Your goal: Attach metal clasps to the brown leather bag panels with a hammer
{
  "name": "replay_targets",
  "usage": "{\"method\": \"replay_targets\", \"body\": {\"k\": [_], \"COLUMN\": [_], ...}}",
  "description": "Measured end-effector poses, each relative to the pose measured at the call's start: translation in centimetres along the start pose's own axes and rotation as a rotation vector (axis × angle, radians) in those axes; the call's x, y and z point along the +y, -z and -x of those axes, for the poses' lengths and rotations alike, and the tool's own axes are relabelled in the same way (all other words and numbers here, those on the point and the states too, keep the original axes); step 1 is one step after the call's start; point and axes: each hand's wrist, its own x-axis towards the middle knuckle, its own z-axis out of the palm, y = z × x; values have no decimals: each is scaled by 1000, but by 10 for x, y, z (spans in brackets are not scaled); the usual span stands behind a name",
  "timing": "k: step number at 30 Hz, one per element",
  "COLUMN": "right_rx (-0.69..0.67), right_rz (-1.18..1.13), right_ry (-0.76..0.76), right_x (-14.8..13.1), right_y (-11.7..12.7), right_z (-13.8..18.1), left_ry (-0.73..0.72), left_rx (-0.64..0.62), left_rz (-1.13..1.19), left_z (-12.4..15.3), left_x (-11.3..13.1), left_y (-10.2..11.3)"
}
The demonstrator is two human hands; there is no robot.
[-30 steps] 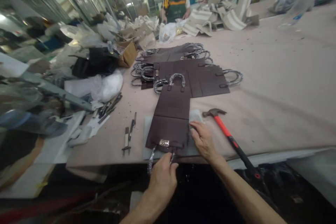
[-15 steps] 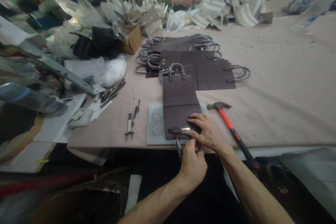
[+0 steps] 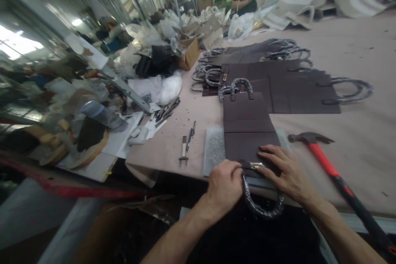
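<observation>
Reading brown bag [image 3: 251,142] as light, semi-stiff, wrapped handle [image 3: 266,214] likely slippery; best hold: edges. Left hand [image 3: 227,183] pinches near edge; right hand [image 3: 287,173] lies spread on it.

Left hand [image 3: 225,183] and right hand [image 3: 286,173] were bare, knuckles rounded; left forearm [image 3: 182,231] and right forearm [image 3: 337,222] bare too, each slimmer at wrist, broader toward lower edge of view; clothing [image 3: 262,239] between forearms looked black or nearly so, one even dark mass (weave and cut were lost in shadow), soft in outline, kind of garment hard to tell
</observation>
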Motion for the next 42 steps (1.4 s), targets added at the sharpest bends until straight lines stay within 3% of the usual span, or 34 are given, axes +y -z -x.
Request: {"method": "replay_targets", "body": {"k": [2,4,5,8,11,17,21,24,27,32,37,42], "right_rx": [3,11,18,27,11,-10,-15,-22,-52,-102,-243,-273], "right_rz": [4,7,10,19,15,-5,-3,-10,-2,89,178,135], "right_ry": [-8,-12,-10,3,2,-25,-44,-43,-59,-84,-25,-9], "right_x": [-1,-2,-2,-2,-3,-11,-16,-19,-22,-31,-52,-59], "right_y": [1,1,0,0,1,4,5,6,8,12,16,2], "right_z": [0,-1,-2,-3,-4,-3,-2,-3,-4,-10,-21,-24], "left_ry": [116,280,370,552,553,565,656,643,535,317,135,-30], "left_rx": [146,216,192,-57,-195,-248,-188,-8,168,154,112,58], "left_rz": [-240,-473,-558,-620,-628,-616,-206,222,582,922,882,795], "left_z": [-24,-50,-60,-77,-79,-78,-60,-40,-29,-36,-47,-42], "left_x": [-30,-62,-77,-110,-122,-133,-153,-153,-133,-87,-73,-74], "left_y": [43,84,101,134,136,129,149,157,140,67,8,-4]}}
